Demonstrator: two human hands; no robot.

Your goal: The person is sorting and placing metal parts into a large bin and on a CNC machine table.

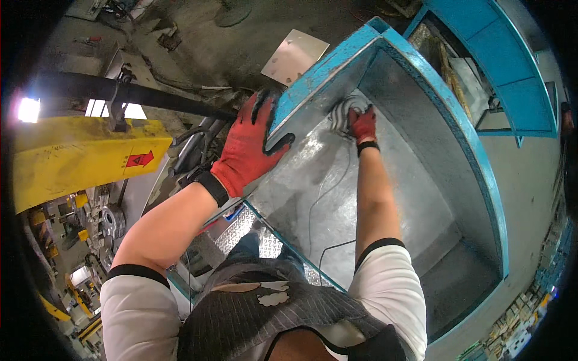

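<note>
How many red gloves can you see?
2. The left glove is pressed on the blue rim of the metal box; the right glove is inside it, gripping a grey rag.

Blue painted metal box [469, 138], dull grey scuffed interior; red fabric gloves [244, 150].

Inside the blue-rimmed sheet-metal box [421, 114], the grey floor lies open from the near edge to the far corner, crossed only by a thin cable [322, 192]. Steep walls close it off on the right and far sides. The right hand [363, 123] fills that far corner; the left hand [247, 147] covers the left rim, hemmed outside by a black bar [150, 94] and yellow machine housing [78, 156].
</note>
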